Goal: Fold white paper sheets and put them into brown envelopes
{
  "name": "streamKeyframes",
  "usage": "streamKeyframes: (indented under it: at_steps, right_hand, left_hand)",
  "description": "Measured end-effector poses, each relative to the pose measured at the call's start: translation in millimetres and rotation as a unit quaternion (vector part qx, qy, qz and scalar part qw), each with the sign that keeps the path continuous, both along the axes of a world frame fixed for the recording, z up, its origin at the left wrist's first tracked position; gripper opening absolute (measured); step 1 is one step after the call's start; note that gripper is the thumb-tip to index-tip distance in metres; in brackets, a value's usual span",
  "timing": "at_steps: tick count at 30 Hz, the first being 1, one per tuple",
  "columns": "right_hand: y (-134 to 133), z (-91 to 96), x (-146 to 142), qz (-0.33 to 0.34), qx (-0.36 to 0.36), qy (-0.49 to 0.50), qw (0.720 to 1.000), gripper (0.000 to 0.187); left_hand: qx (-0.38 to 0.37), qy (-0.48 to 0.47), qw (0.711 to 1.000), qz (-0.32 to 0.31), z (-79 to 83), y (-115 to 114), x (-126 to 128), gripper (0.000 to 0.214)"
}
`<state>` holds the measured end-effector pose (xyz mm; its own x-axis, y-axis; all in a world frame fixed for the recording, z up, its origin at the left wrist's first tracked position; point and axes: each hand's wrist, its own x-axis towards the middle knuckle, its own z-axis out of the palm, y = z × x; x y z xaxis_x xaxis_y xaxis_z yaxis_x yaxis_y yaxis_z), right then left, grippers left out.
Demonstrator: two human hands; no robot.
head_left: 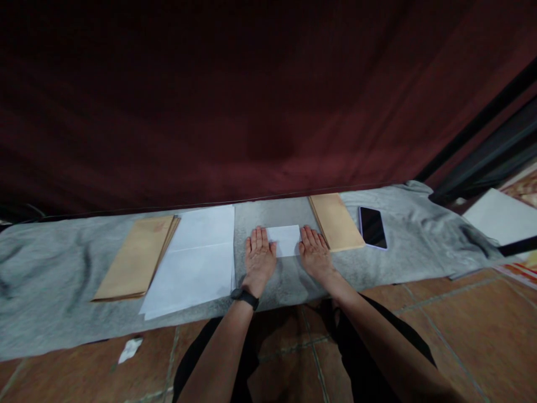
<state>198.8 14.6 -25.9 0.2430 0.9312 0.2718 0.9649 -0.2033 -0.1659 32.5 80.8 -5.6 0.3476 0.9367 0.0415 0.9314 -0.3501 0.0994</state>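
A small folded sheet of white paper (286, 240) lies on the grey cloth between my hands. My left hand (259, 254) rests flat on its left end, fingers stretched out and pointing away from me. On the right end lies my right hand (314, 252), also flat with its fingers extended. Just beyond the right fingers is a stack of brown envelopes (338, 221), close to the fingertips. Left of my left hand, a pile of larger white sheets (195, 260) shows a crease across its middle. My palms and fingers cover both ends of the folded paper.
More brown envelopes (136, 254) lie at the left, partly against the white sheets. A phone (373, 228) with a dark screen lies right of the right-hand envelopes. Dark red curtain (268, 112) hangs behind the cloth-covered surface (423, 246). A crumpled white scrap (130, 350) is on the tiled floor.
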Motion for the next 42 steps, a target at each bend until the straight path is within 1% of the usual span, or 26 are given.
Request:
streamKeyframes:
  at_steps: [2, 5, 8, 11, 13, 16, 21, 25, 32, 37, 39, 40, 42]
  right_hand:
    - [0.9, 1.8, 0.3, 0.003, 0.017, 0.009, 1.000, 0.053]
    - [3.9, 7.7, -5.1, 0.052, 0.034, 0.027, 0.998, 0.054]
    - [6.9, 12.4, -17.7, 0.119, 0.019, 0.038, 0.992, 0.055]
    - [8.5, 11.6, -30.9, 0.148, -0.002, 0.039, 0.988, 0.053]
    - [9.0, 8.7, -35.7, 0.142, -0.010, 0.033, 0.989, 0.052]
    - [9.4, 4.0, -35.1, 0.115, -0.009, 0.018, 0.993, 0.052]
    - [9.0, -1.3, -23.0, 0.093, 0.001, 0.002, 0.996, 0.055]
    - [7.5, -4.4, -13.5, 0.074, -0.005, -0.003, 0.997, 0.057]
    - [4.1, -3.9, -2.5, 0.059, -0.013, -0.010, 0.998, 0.056]
    - [1.9, -1.0, 1.0, 0.052, -0.027, -0.010, 0.998, 0.055]
    - [1.6, -0.5, 0.9, 0.052, -0.031, -0.011, 0.998, 0.055]
    - [1.6, -0.5, 0.6, 0.050, -0.032, -0.012, 0.998, 0.055]
    - [1.7, -1.0, 0.0, 0.045, -0.032, -0.012, 0.998, 0.055]
  left_hand:
    - [-0.001, 0.010, 1.000, -0.004, 0.0, 0.4, -0.3, 0.061]
    - [0.001, 0.021, 1.000, -0.008, -0.1, 0.9, -0.3, 0.061]
    - [0.005, 0.024, 1.000, -0.012, -0.4, 1.3, -0.7, 0.059]
    - [0.006, 0.024, 1.000, -0.014, -1.0, 1.6, -1.2, 0.058]
    - [0.005, 0.022, 1.000, -0.014, -1.7, 1.6, -1.2, 0.058]
    - [0.010, 0.019, 1.000, -0.013, -3.1, 1.3, -1.4, 0.059]
    - [0.021, 0.006, 1.000, 0.003, -4.3, 2.2, -4.7, 0.061]
    - [0.029, -0.005, 0.999, 0.018, -5.2, 3.5, -8.5, 0.060]
    - [0.053, -0.043, 0.997, 0.039, -8.4, 6.3, -17.9, 0.058]
    - [0.106, -0.074, 0.990, 0.054, -2.3, 3.6, -19.2, 0.057]
    - [0.120, -0.083, 0.989, 0.016, 1.8, -1.8, -12.6, 0.058]
    - [0.118, -0.083, 0.989, -0.020, 3.3, -5.6, -7.8, 0.058]
    - [0.089, -0.079, 0.986, -0.118, 4.6, -14.2, 3.1, 0.057]
